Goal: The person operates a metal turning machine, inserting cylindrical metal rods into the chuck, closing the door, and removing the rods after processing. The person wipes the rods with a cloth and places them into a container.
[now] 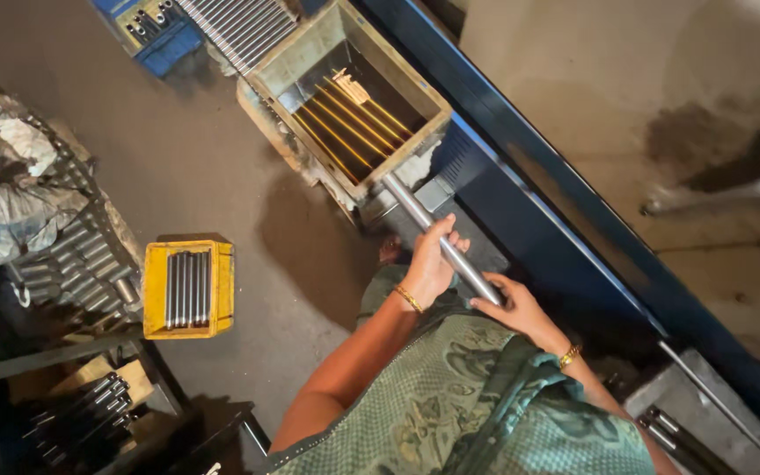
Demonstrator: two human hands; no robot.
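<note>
Steel rod (pixel 437 239) sits gripped in both hands: left hand (pixel 431 264) wrapped around its middle, right hand (pixel 512 308) closed on the near end. Beyond the grip, its far tip points at the grey metal box (pixel 415 105) of brass-coloured rods (pixel 345 123). Sliding it forward looks like the step underway; that calls for keeping it aligned.

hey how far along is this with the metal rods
Done: several brass-coloured rods already lie in the open box. In hand: left hand and right hand both grip one silver rod, angled toward that box. Left: more rods wait in the yellow crate and on the rack.
</note>
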